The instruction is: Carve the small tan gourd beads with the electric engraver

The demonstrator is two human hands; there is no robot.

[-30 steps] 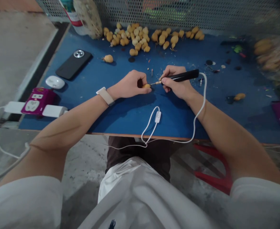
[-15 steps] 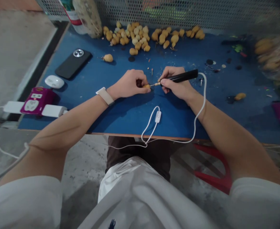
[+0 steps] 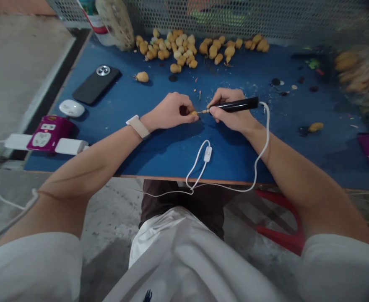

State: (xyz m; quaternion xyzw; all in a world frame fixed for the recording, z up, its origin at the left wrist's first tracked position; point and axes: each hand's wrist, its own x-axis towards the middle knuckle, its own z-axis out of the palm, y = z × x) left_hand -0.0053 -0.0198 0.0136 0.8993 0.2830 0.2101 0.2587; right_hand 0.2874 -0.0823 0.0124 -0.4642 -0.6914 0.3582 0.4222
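Observation:
My left hand (image 3: 172, 111) is closed around a small yellow-brown piece (image 3: 194, 113) and rests on the blue table (image 3: 159, 142). My right hand (image 3: 231, 111) grips a black pen-shaped tool (image 3: 237, 105) like a pencil. The tool's thin metal tip touches the small piece between my two hands. A white cord (image 3: 260, 147) with an inline switch (image 3: 207, 154) runs from the tool's back end and loops off the table's front edge. A pale watch band (image 3: 138, 126) is on my left wrist.
Several yellow-brown pieces (image 3: 178, 48) lie heaped at the table's far side, one apart (image 3: 142, 76) and one at right (image 3: 315, 126). A black phone (image 3: 97, 84), a white case (image 3: 71, 108) and a magenta power strip (image 3: 48, 134) sit at left. Mesh fencing (image 3: 266, 16) stands behind.
The tool's back end has dropped slightly, so it lies flatter, and its tip has pushed a little closer into the piece. My left hand has barely moved.

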